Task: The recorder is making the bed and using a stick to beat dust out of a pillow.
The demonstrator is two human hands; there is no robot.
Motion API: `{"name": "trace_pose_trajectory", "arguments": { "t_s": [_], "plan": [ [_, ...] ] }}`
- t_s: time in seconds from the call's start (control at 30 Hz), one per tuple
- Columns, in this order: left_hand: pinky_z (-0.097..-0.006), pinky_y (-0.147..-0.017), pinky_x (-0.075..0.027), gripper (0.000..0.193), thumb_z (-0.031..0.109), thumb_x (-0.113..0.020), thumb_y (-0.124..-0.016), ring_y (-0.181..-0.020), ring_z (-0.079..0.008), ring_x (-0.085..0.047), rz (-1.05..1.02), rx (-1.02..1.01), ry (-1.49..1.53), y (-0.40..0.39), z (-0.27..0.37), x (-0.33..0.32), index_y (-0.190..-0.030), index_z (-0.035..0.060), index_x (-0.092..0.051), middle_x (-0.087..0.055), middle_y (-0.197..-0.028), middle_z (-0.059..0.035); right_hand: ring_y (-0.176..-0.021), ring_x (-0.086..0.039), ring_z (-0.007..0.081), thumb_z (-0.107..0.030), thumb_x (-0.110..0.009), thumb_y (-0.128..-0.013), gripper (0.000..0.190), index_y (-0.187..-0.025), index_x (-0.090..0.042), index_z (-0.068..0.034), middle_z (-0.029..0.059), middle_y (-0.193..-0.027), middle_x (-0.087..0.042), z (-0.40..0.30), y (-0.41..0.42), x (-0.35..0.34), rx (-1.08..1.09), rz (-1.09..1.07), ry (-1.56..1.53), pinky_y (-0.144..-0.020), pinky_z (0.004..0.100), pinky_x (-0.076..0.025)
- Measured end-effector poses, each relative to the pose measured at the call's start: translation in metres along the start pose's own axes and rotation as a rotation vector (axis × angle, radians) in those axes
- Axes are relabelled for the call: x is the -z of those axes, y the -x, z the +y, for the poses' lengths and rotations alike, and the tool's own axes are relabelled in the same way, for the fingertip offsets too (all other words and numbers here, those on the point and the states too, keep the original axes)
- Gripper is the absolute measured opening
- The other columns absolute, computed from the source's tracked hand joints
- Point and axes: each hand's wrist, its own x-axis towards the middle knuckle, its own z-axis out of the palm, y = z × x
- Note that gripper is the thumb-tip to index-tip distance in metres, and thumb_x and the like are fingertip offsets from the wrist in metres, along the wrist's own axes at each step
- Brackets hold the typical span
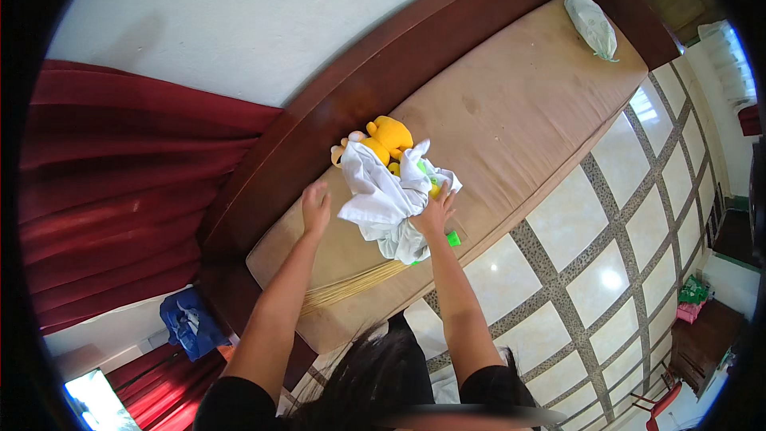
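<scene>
On the tan mattress (502,114) lies a crumpled heap of white cloth (383,194). My right hand (435,212) rests on the heap's right side, fingers spread beside something yellow and green (434,188) partly wrapped in the cloth. Whether those fingers grip the cloth is hard to see. My left hand (316,206) hovers left of the heap, slightly curled and holding nothing. Behind the cloth, a yellow plush toy (386,137) leans near the headboard side. A bundle of thin sticks (353,285), like a stick broom, runs under the cloth; a bright green piece (454,239) shows beyond my right wrist.
A dark wooden bed frame (359,75) borders the mattress along the wall. At the far end sits a tied whitish bag (591,24). Red curtains (119,191) hang at left, with a blue bag (192,323) below. Tiled floor (574,215) spreads to the right.
</scene>
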Motion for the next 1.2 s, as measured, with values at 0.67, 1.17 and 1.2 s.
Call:
{"name": "trace_pose_trajectory", "arguments": {
  "t_s": [0.67,1.17,1.2],
  "plan": [
    [-0.0369,-0.074,-0.041,0.035,0.015,-0.079,-0.055,-0.085,-0.0260,-0.049,-0.090,-0.230,-0.108,-0.064,0.090,-0.046,-0.073,0.0075,-0.049,-0.052,-0.080,-0.0089,-0.112,-0.037,0.0413,-0.015,-0.077,-0.053,0.060,-0.110,-0.060,-0.007,0.0224,-0.126,-0.039,-0.002,0.040,0.043,0.424,0.406,-0.426,-0.095,0.0462,-0.036],
    [-0.0261,-0.068,-0.037,0.037,0.003,-0.076,-0.065,-0.072,-0.0123,-0.040,-0.161,-0.228,0.710,0.193,0.194,0.196,-0.076,0.0091,-0.042,-0.038,-0.075,0.0017,-0.109,-0.038,0.0426,-0.017,-0.074,-0.056,0.051,-0.106,-0.062,-0.011,0.0224,-0.121,-0.041,-0.059,0.430,0.180,0.581,0.794,-0.103,-0.095,0.0491,-0.035],
    [-0.0261,-0.068,-0.037,0.037,0.003,-0.076,-0.065,-0.072,-0.0123,-0.040,-0.236,-0.262,0.724,0.222,0.184,0.201,-0.076,0.0091,-0.042,-0.038,-0.075,0.0017,-0.109,-0.038,0.0426,-0.017,-0.074,-0.056,0.052,-0.107,-0.061,-0.012,0.0224,-0.121,-0.041,-0.052,0.466,0.170,0.535,0.806,-0.077,-0.095,0.0484,-0.036]
  ]
}}
